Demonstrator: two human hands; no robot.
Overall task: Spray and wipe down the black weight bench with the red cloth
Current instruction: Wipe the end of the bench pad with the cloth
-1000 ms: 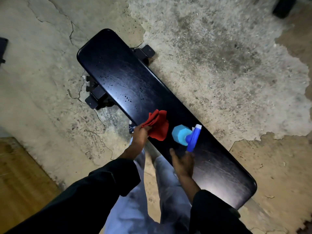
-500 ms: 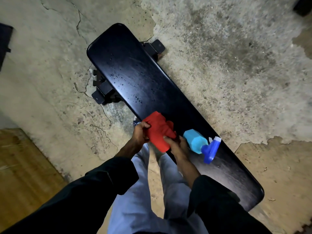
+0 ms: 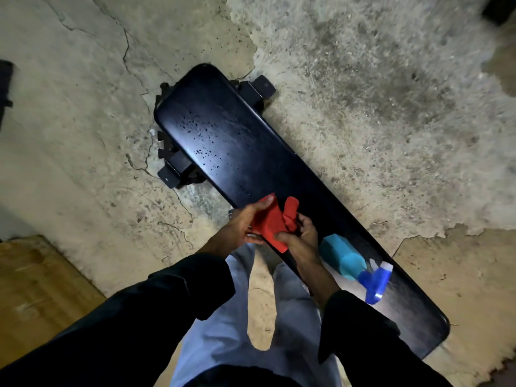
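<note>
The black weight bench runs diagonally from upper left to lower right, with spray droplets on its far half. Both hands hold the red cloth over the bench's near edge. My left hand grips its left side, thumb on top. My right hand pinches its right side. A light blue spray bottle with a dark blue trigger head lies on its side on the bench, just right of my right hand, untouched.
The floor is cracked, patchy concrete. A wooden board or mat lies at the lower left. The bench's black feet stick out on the left side. A dark object sits at the left edge.
My right hand left the spray bottle lying on the bench and moved left to take the red cloth together with my left hand. The view shifted slightly.
</note>
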